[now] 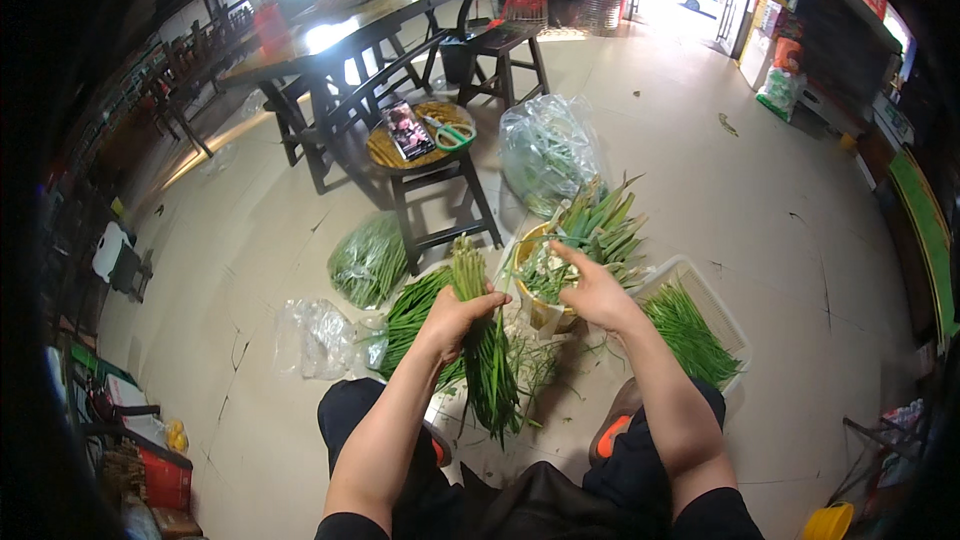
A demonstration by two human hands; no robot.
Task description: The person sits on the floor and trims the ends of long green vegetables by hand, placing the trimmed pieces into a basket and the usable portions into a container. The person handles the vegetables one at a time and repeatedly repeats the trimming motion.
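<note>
My left hand [455,322] grips a bunch of green chives [491,375], pale stem ends up and leaves hanging down. Over a yellow bucket [529,240], my right hand [600,296] has its index finger extended and thumb apart. A thin green blade runs near that fingertip; whether they touch is unclear. Trimmed green scraps [551,274] and broad leaves [600,221] fill the bucket. More chives [416,319] lie on the floor beside my left hand. To the right, a white plastic basket [712,292] holds cut chives [686,334].
A round stool [382,154] carries a phone [407,130] and green-handled scissors [452,136]. Plastic bags of greens stand left [367,259] and behind the bucket [551,154]. A crumpled clear bag [319,337] lies left. Loose trimmings [547,367] litter the floor between my shoes.
</note>
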